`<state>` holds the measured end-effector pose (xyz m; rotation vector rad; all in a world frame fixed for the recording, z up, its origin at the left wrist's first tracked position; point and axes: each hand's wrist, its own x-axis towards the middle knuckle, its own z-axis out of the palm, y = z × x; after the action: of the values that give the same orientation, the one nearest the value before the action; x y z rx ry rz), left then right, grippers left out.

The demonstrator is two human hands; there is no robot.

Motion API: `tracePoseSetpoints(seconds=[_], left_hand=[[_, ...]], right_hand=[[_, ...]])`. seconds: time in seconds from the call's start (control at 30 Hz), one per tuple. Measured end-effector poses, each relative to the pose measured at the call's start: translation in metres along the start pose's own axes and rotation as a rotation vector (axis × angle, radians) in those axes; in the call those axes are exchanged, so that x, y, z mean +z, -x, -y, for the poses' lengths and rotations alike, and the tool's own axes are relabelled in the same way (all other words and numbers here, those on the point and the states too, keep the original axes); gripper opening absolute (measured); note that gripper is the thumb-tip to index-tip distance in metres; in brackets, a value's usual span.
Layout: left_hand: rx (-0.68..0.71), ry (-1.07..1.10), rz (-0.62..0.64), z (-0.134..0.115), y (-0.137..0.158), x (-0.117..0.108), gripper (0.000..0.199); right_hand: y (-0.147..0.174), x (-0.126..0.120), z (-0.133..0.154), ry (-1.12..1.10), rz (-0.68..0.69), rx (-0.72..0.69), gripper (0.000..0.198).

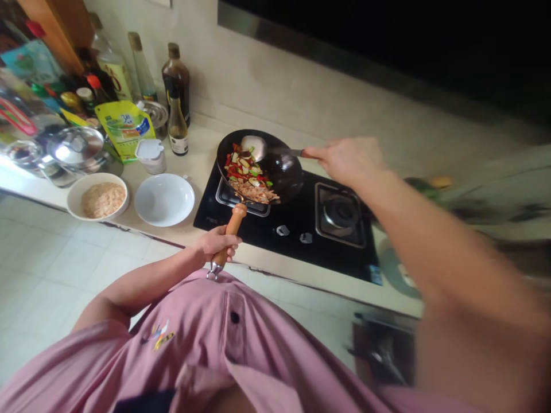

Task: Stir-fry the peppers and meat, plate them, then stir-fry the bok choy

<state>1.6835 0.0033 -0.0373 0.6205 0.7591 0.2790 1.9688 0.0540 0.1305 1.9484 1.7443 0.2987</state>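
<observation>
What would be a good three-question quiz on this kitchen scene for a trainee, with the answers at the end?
1. Multiple choice: What does the left hand grip? A) a bottle; B) the wooden handle of the wok; C) a bowl's rim.
2. True or false: The utensil in the right hand has its head outside the wok.
3. Short answer: Left of the cooktop, which holds pale, crumbly contents: the nearer bowl or the farther bowl?

Key: 1. B. 2. False; its head is inside the wok. 3. The farther bowl.
</observation>
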Motion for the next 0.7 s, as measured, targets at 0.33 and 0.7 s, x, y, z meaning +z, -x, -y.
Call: tracePoseSetpoints(seconds=[0.33,0.7], left_hand=[[0.002,-0.011,-0.004,0.0,0.0,0.0,0.033],[0.014,-0.01,0.009,0.001,-0.001,-0.002,0.029]], right_hand=[[-0.006,-0.038,-0.042,0.02,0.275,0.207,0.039],[-0.03,-0.026,-0.029,-0.463,0.278,0.11,0.043]])
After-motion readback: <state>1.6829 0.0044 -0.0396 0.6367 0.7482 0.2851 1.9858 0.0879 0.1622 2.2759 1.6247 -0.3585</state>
